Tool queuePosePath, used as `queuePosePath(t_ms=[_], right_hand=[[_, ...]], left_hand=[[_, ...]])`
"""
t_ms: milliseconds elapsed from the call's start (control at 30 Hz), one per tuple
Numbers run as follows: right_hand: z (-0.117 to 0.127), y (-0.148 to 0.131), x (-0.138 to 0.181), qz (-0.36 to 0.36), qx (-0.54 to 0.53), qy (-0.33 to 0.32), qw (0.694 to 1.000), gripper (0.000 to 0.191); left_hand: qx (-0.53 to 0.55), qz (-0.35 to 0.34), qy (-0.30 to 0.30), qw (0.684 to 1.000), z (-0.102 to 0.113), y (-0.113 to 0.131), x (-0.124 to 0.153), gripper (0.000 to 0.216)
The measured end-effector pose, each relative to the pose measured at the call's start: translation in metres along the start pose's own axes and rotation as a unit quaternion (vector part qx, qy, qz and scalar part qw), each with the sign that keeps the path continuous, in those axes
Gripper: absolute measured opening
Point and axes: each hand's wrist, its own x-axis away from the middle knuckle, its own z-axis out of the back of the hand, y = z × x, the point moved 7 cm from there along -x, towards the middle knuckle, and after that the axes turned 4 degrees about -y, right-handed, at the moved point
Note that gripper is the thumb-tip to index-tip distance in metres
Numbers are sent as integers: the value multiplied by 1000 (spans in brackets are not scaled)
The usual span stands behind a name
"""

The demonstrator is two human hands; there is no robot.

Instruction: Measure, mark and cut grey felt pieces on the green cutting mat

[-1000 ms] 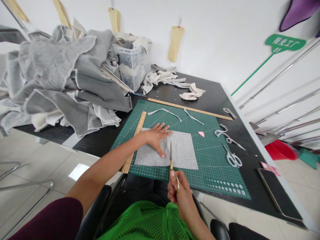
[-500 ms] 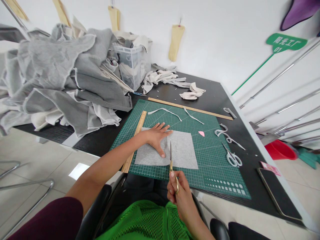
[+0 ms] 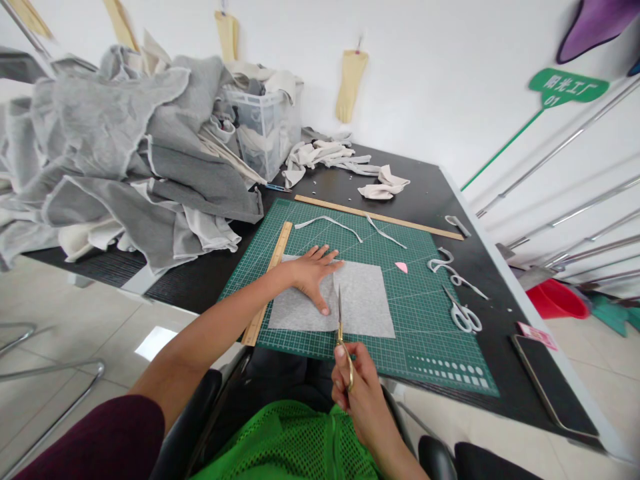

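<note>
Spread flat on the grey fabric piece, my left hand presses it to the green cutting mat. My right hand is closed around the handles of gold-handled scissors. Their blades point away from me and lie at a slit that runs up from the fabric's near edge; one blade seems to be under the cloth, but I cannot tell for sure. A short wooden ruler lies along the fabric's left side.
A long wooden ruler crosses the mat's far edge. White-handled scissors, a pink chalk piece and fabric strips lie to the right and beyond. A phone rests at the right edge. Grey cloth is heaped left, beside a clear bin.
The view has shifted very slightly. Both hands, the scissors and the fabric keep nearly the same places.
</note>
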Motion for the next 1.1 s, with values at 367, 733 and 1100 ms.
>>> queuePosePath(t_ms=[367,733,1100], right_hand=[[3,4,1,-30,-52,3,998,45],[0,-6,-11,-32,-53,-3,998,43],[-2,-10,-16,-38,-35,11,999,48]], left_hand=[[30,-6,-6,1000,2,0,2,130],[4,7,7,1000,2,1,1,127],[6,0,11,1000,0,-1,0,129]])
